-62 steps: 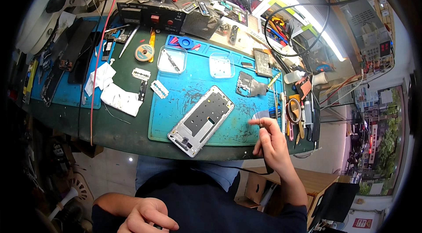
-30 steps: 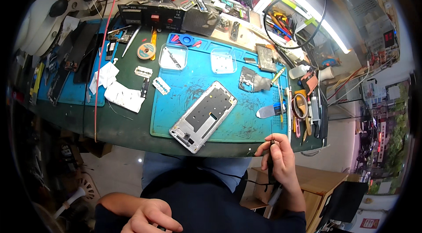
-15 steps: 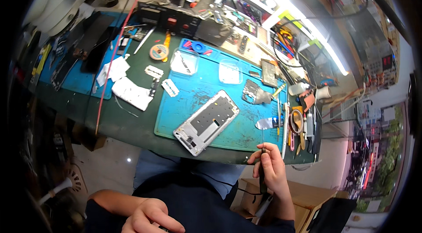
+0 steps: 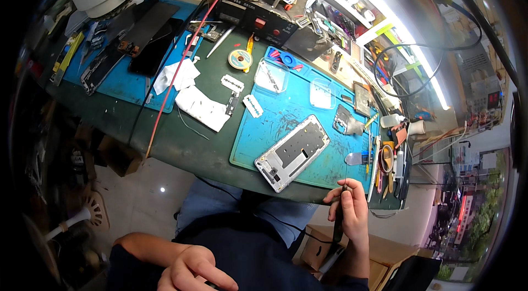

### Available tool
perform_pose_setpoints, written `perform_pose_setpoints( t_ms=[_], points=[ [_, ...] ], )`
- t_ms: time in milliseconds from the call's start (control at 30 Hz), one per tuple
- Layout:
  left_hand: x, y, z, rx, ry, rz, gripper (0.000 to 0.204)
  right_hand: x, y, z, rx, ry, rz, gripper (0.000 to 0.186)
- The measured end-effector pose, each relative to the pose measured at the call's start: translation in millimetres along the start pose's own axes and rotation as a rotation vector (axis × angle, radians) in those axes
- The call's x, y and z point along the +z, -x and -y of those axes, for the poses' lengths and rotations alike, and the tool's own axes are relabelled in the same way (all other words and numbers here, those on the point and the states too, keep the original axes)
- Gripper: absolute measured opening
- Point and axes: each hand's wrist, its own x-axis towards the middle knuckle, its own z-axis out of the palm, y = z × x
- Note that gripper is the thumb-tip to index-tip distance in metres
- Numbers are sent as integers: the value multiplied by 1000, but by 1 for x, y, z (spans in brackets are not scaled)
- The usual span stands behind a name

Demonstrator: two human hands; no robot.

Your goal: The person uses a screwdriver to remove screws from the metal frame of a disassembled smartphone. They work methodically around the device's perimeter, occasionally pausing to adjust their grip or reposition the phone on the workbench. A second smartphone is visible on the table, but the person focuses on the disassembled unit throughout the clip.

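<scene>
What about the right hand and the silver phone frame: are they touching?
Apart: the head view shows a strip of blue mat between the right hand and the silver phone frame.

The phone frame is smooth, probably metal, and the work mat matt and scuffed.

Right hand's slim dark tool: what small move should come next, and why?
Probably swing the tool leftward over the phone frame: the right hand grips it clear of the frame, which lies untouched to its left, mostly on the blue mat.
</scene>
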Motion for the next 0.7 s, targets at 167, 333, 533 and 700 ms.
perform_pose_setpoints(
  t_ms=[167,333,533,700],
  points=[
    [-15,3,-12,-25,53,36,47,24,-1,20,-27,78,16,25],
    [-23,7,-21,-29,57,40,45,60,-21,61,-114,253,104,23],
    [-30,4,-35,-161,105,60,44,87,-54,74,-134,363,151,31],
    [-33,7,-30,-113,89,54,46,96,-52,85,-48,306,368,27]
  ],
)
